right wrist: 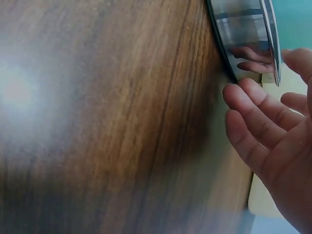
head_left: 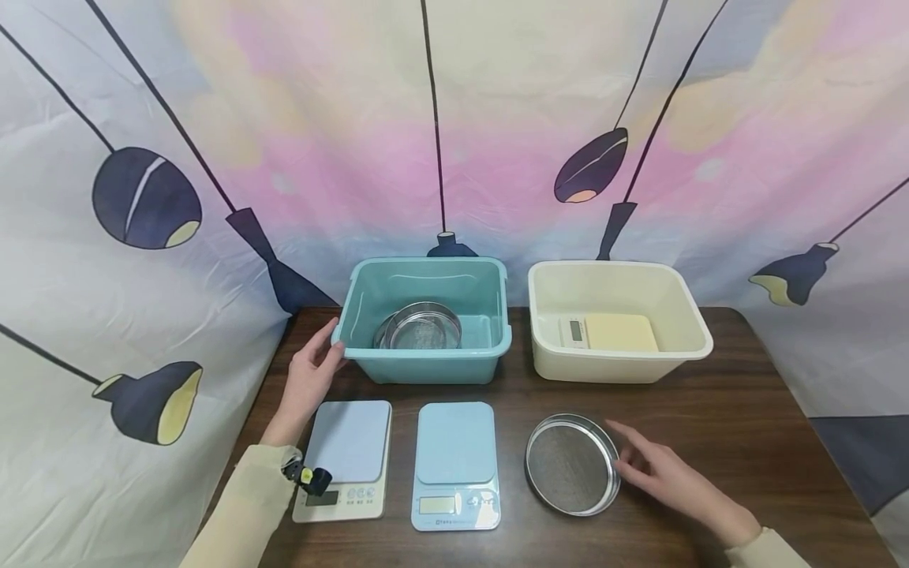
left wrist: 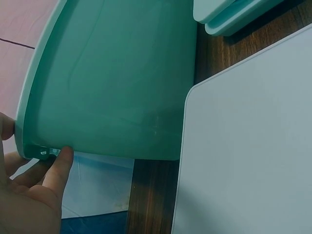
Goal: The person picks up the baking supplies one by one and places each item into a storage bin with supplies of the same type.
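Observation:
My left hand point(head_left: 312, 375) holds the front left corner of the teal basin point(head_left: 426, 367). In the left wrist view its fingers point(left wrist: 61, 168) lie about the basin's rim and outer wall. Inside that basin sit round metal sieves point(head_left: 424, 325), partly overlapping. At the right, my right hand point(head_left: 660, 473) is beside another round sieve point(head_left: 571, 465) that lies flat on the table. Its fingers point(right wrist: 263, 114) are loosely extended at the sieve's rim; whether they touch it I cannot tell.
A white kitchen scale point(head_left: 348, 446) lies below my left forearm, with a light blue scale point(head_left: 456, 465) between it and the sieve. A cream basin point(head_left: 611, 367) at the back right holds a yellowish scale point(head_left: 621, 333). Behind the wooden table point(head_left: 738, 394) hangs a patterned cloth point(head_left: 497, 118).

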{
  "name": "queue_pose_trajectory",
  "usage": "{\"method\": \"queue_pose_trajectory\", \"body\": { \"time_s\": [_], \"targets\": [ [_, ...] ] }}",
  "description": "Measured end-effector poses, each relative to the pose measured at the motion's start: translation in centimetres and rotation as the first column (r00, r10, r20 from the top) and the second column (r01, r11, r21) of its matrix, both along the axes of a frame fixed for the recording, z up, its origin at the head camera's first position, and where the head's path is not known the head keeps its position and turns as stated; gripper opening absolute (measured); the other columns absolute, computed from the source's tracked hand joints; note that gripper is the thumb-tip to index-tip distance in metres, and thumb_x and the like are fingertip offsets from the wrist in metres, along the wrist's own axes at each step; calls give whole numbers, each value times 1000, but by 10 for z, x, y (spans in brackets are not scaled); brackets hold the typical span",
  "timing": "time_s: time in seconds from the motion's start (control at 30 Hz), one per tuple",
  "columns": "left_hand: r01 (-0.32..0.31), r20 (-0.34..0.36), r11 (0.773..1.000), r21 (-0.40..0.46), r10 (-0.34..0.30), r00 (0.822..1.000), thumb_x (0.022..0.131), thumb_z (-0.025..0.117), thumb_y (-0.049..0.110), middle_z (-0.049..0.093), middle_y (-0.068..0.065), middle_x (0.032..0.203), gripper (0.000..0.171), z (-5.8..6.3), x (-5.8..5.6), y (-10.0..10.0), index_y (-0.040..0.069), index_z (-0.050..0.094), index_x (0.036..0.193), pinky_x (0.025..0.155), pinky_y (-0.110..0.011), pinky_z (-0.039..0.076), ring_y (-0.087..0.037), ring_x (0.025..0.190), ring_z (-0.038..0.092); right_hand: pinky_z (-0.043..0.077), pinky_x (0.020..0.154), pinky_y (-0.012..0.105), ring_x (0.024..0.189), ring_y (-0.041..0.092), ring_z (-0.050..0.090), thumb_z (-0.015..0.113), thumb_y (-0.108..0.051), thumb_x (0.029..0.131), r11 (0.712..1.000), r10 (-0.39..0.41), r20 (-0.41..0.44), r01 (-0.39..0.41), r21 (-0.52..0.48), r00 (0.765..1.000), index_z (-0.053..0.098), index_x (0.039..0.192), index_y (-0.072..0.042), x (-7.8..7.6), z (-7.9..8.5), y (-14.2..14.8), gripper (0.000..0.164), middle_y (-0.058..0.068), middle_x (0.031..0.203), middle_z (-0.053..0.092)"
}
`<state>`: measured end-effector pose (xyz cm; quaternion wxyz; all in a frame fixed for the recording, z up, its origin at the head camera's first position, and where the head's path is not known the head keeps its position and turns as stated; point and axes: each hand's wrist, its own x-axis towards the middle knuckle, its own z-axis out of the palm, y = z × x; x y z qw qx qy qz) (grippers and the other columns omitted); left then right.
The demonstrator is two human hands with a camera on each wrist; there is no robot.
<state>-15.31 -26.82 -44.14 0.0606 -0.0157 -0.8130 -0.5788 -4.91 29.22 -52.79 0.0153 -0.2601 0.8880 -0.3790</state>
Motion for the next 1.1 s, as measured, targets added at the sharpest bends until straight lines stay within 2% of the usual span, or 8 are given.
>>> {"method": "queue_pose_trajectory", "body": {
  "time_s": [0.37, 0.6, 0.77, 0.93, 1.1],
  "targets": [
    [4, -3, 1000, 5, -4, 1000, 111, 51, 15, 44, -27, 157, 52, -1, 1, 1, 4, 39, 160, 91, -17, 57, -43, 130, 55, 51, 54, 22, 63, -2, 56, 68, -16, 103, 999, -16, 124, 20, -36, 992, 42, 153, -2, 3, -5, -4, 59, -17, 85, 60],
    [4, -8, 1000, 9, -4, 1000, 110, 51, 14, 43, -28, 158, 52, -1, 1, 1, 4, 39, 160, 93, -22, 58, -44, 130, 54, 51, 52, 23, 60, -2, 56, 69, -17, 103, 999, -17, 145, 24, -47, 989, 42, 154, -1, 2, -8, -5, 60, -16, 82, 59],
    [6, -10, 1000, 14, -6, 1000, 111, 51, 15, 42, -27, 158, 52, -1, 0, 0, 5, 39, 160, 90, -16, 57, -44, 131, 54, 51, 52, 23, 60, -2, 56, 68, -18, 103, 999, -24, 160, 30, -35, 987, 42, 154, -2, 3, -9, -6, 59, -17, 80, 58],
    [12, -8, 1000, 20, -12, 1000, 111, 51, 15, 41, -27, 159, 53, -1, 0, 0, 4, 38, 160, 90, -15, 56, -44, 133, 53, 52, 53, 23, 60, -1, 56, 67, -18, 104, 999, -18, 185, 25, -31, 983, 40, 155, -2, 2, -9, -6, 59, -16, 78, 60],
    [13, -6, 1000, 17, -13, 1000, 111, 52, 16, 41, -27, 159, 53, -1, 0, 0, 3, 38, 160, 94, -23, 57, -43, 133, 53, 51, 53, 23, 59, 2, 57, 65, -17, 105, 999, -8, 222, 19, -48, 975, 38, 156, -1, 1, -7, -5, 60, -14, 77, 62]
  ]
}}
